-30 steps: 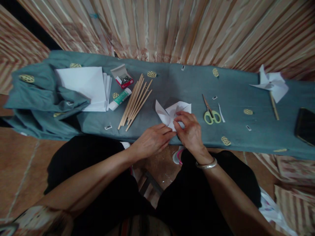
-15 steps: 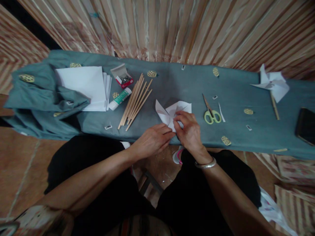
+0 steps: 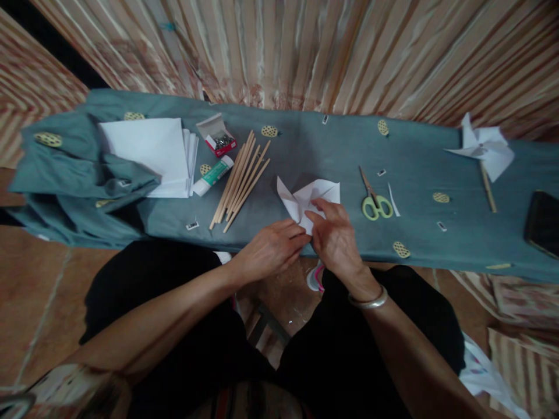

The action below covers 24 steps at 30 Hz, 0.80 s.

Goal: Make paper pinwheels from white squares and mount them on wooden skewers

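Observation:
A white paper pinwheel (image 3: 321, 189), its blades partly folded, lies at the table's near edge between my hands. My left hand (image 3: 279, 243) is closed on the lower left edge of this paper, fingers pressed together; the fingertips partly cover the edge. My right hand (image 3: 334, 233) hovers over the paper's right part, thumb and index finger apart, with white paper showing between them. Whether its lower fingers touch the sheet is hidden. Right of the paper lie scissors (image 3: 376, 207) with green handles and a thin paper strip (image 3: 393, 199).
Wooden sticks (image 3: 238, 180), a glue tube (image 3: 213, 176), an open box of metal pins (image 3: 220, 139) and a stack of white paper (image 3: 146, 148) lie to the left. At the right are a finished pinwheel (image 3: 487, 145) on a stick and a dark phone (image 3: 542, 224).
My right hand has shifted slightly down and right, and its thumb and index finger have parted from their pinch on the paper. The left hand stays in place.

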Each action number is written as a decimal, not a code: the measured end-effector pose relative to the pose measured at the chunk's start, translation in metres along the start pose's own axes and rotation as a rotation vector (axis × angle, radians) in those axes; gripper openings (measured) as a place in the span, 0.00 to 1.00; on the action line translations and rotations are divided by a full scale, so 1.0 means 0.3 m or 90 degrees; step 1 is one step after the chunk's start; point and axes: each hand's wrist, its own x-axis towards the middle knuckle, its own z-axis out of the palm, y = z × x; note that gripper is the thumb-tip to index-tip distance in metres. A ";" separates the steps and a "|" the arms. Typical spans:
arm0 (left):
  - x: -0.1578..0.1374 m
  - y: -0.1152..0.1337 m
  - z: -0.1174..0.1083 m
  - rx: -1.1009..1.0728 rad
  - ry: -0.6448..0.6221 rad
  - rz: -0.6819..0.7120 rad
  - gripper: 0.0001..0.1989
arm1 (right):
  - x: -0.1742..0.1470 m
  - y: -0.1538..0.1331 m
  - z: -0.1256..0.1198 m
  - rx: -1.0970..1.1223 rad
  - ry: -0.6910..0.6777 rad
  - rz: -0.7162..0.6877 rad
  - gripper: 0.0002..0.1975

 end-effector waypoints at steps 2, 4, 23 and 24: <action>0.001 0.000 0.000 -0.001 0.001 -0.002 0.09 | -0.017 0.000 0.002 -0.008 -0.005 -0.001 0.19; 0.004 0.002 -0.002 -0.003 0.005 -0.003 0.09 | -0.034 -0.001 0.009 -0.021 -0.012 0.003 0.22; 0.021 0.024 -0.013 0.075 0.038 -0.016 0.07 | -0.029 -0.034 0.035 -0.071 -0.031 0.007 0.19; 0.022 0.024 -0.013 0.079 0.039 -0.014 0.07 | -0.035 -0.033 0.037 -0.067 -0.028 0.008 0.20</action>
